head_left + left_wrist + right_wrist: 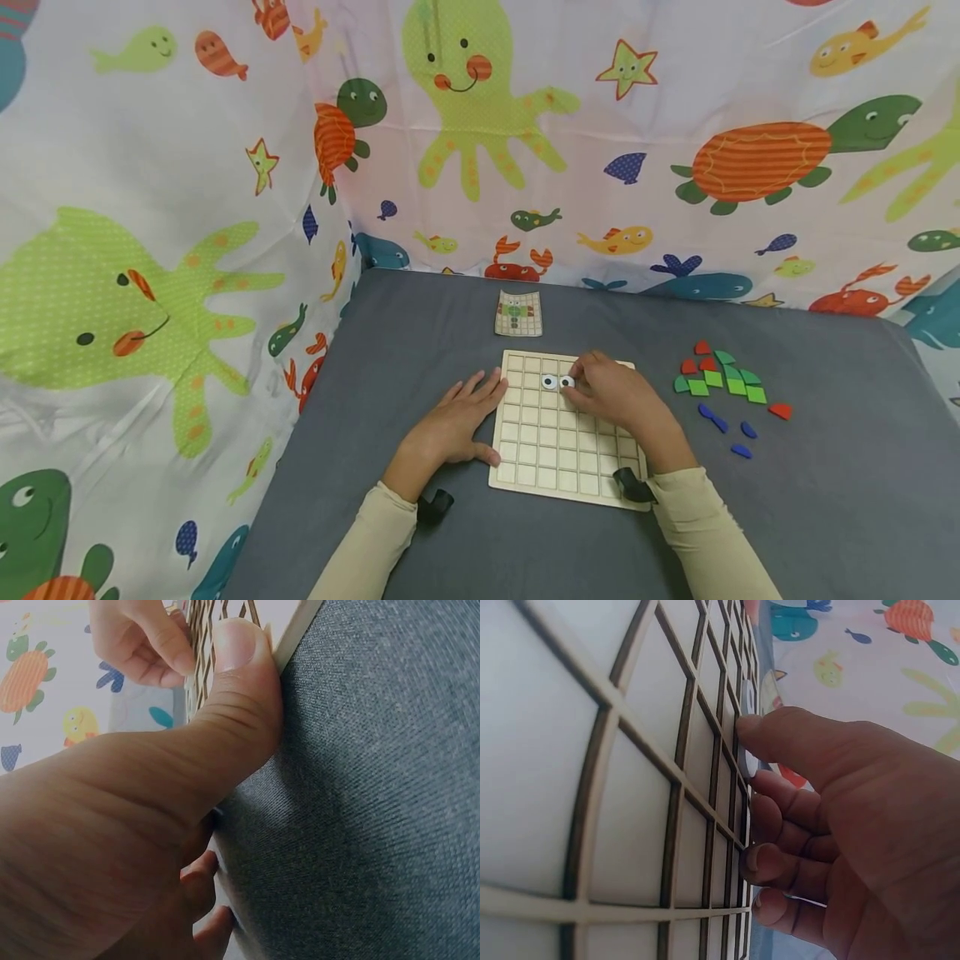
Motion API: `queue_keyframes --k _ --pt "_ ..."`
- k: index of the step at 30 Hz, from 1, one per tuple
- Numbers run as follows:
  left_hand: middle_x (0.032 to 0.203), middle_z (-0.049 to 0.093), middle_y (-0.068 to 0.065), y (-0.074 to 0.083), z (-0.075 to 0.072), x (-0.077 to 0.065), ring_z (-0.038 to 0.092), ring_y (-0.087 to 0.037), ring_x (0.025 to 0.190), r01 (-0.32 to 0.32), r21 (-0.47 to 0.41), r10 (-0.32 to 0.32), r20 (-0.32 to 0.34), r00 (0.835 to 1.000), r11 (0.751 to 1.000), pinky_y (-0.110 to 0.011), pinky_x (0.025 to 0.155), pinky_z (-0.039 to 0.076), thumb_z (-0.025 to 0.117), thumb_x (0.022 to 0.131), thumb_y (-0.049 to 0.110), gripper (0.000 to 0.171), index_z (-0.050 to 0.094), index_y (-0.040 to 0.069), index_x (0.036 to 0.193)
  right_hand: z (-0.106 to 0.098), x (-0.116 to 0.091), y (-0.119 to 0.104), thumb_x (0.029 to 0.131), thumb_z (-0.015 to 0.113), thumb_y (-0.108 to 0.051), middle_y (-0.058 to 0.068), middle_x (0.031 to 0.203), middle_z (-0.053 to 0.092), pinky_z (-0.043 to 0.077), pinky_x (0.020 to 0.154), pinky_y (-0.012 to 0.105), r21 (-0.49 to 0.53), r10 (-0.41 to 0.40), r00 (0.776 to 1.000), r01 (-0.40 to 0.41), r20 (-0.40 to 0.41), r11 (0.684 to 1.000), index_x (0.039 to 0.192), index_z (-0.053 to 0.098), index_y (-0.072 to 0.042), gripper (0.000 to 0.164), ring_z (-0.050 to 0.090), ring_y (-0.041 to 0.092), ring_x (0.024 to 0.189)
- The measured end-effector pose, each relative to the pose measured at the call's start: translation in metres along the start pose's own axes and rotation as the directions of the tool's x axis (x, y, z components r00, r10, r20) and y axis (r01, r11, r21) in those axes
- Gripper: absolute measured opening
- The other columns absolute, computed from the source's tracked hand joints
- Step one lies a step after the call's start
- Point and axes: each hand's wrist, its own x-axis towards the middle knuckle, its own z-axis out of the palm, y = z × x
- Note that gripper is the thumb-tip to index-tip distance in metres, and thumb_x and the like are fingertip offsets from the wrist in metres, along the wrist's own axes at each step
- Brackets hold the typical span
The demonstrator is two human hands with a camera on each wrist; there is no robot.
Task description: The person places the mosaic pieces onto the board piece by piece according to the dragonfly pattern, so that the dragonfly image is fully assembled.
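A pale wooden grid board (528, 454) lies on the grey cloth in front of the person. Near its top edge, two white tiles with black eye dots sit side by side: the left eye tile (550, 382) and the right eye tile (567, 382). The right hand (618, 398) pinches the right one between thumb and index finger, low over the grid. In the right wrist view, that hand's other fingers curl close to the board. Along the board's left side rests the left hand (453, 423), fingers spread, its thumb (238, 664) on the board's edge.
Behind the board lies a small card (530, 323) with a figure drawn on a grid. To the right are several red, green (732, 387) and blue pieces (741, 451). A patterned sea-animal curtain (480, 225) hangs along the back and left.
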Motion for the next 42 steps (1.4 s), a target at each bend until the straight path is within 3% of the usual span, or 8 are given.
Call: queue_keyframes --k 14,18,24,32,42 --pt "0.178 0.006 -0.001 0.003 -0.001 0.001 0.005 -0.028 0.165 -0.005 0.001 0.005 -0.006 1.0 1.0 -0.053 0.132 0.01 0.086 0.08 0.051 0.121 0.014 0.017 0.172 -0.008 -0.01 0.007 0.1 0.074 -0.04 0.008 0.111 0.065 0.058 0.076 0.046 0.025 0.03 0.999 -0.029 -0.042 0.999 0.113 0.069 -0.009 0.034 0.065 0.019 0.089" --pt "0.178 0.006 -0.002 0.003 -0.001 0.001 0.005 -0.029 0.165 -0.007 -0.003 0.007 -0.009 1.0 1.0 -0.053 0.132 0.01 0.086 0.08 0.05 0.121 0.014 0.016 0.172 -0.013 -0.019 0.022 0.103 0.071 -0.036 0.009 0.112 0.064 0.058 0.077 0.047 0.044 0.049 0.997 -0.047 -0.06 0.998 0.112 0.067 -0.011 0.027 0.065 0.022 0.092" --pt "0.178 0.007 -0.004 0.001 -0.001 0.0 0.007 -0.031 0.165 -0.007 -0.01 0.007 -0.016 1.0 1.0 -0.053 0.131 0.011 0.086 0.08 0.048 0.12 0.016 0.015 0.171 -0.018 -0.036 0.048 0.105 0.069 -0.029 0.009 0.103 0.061 0.054 0.068 0.04 0.011 0.058 0.989 -0.057 -0.135 0.998 0.115 0.067 -0.005 0.026 0.06 0.02 0.082" --pt "0.178 0.008 -0.004 0.002 -0.001 -0.003 0.007 -0.031 0.165 -0.015 -0.014 0.015 -0.016 1.0 1.0 -0.054 0.131 0.011 0.086 0.08 0.049 0.12 0.017 0.014 0.171 -0.025 -0.065 0.078 0.102 0.072 -0.014 0.019 0.117 0.064 0.058 0.084 0.057 -0.047 0.142 0.968 -0.155 -0.209 0.987 0.129 0.066 0.002 0.032 0.068 0.036 0.102" --pt "0.178 0.007 -0.005 0.0 0.0 -0.002 0.007 -0.031 0.165 -0.018 -0.007 0.018 -0.013 1.0 1.0 -0.054 0.131 0.012 0.086 0.081 0.049 0.12 0.016 0.014 0.171 -0.033 -0.084 0.106 0.096 0.077 -0.005 0.024 0.131 0.06 0.055 0.09 0.062 -0.103 0.063 0.97 -0.09 -0.237 0.991 0.131 0.069 0.0 0.037 0.066 0.043 0.109"
